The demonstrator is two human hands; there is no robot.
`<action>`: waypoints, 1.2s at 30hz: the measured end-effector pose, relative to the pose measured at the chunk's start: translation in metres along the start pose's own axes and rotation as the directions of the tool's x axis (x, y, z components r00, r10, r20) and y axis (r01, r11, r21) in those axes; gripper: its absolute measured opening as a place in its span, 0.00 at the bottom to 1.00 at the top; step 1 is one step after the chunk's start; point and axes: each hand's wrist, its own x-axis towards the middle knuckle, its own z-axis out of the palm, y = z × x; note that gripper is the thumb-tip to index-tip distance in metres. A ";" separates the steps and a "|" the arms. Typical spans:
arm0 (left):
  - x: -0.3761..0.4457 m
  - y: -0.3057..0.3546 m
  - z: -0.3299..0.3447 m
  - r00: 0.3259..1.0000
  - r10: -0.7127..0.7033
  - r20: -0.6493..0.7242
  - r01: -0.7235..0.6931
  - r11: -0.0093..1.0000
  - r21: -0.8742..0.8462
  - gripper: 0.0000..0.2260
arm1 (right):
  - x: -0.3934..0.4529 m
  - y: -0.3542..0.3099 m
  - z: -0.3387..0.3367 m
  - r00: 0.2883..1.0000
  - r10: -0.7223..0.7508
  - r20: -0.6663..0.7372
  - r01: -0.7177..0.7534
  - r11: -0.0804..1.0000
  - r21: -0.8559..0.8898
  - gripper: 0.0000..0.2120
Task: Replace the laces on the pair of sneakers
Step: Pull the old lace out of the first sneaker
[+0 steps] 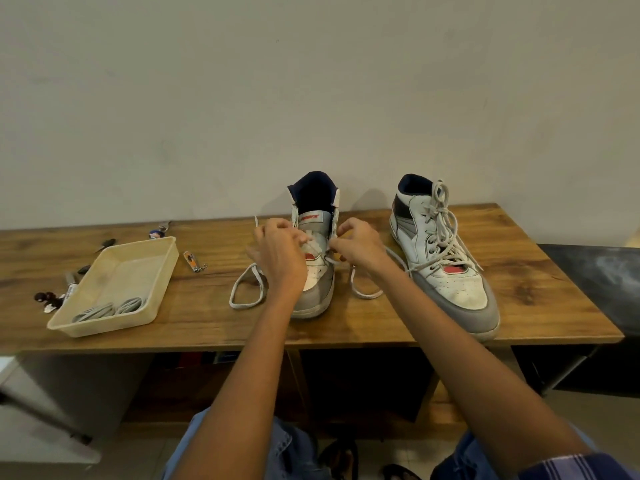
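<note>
Here, two white-and-grey high-top sneakers stand on a brown wooden table [346,327] against a pale wall. The left sneaker [317,271] sits mid-table, toe toward the camera, its white lace [247,289] partly threaded, loose ends looping onto the wood on both sides. Left hand [280,252], fingers curled, pinches the lace at the sneaker's left eyelets. Right hand [356,245], fingers curled, pinches the lace at the right eyelets. The right sneaker [446,268] stands just beside, fully laced, untouched. Far left, a cream plastic tray [104,282] holds bundled grey laces [110,308]. A small nail clipper [192,261] lies between tray and sneaker.
</note>
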 end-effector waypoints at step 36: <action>0.023 -0.004 -0.028 0.959 -0.071 -0.275 -0.051 0.908 -0.415 0.17 | -0.005 -0.004 -0.008 0.999 -0.037 0.025 0.039 0.996 -0.086 0.09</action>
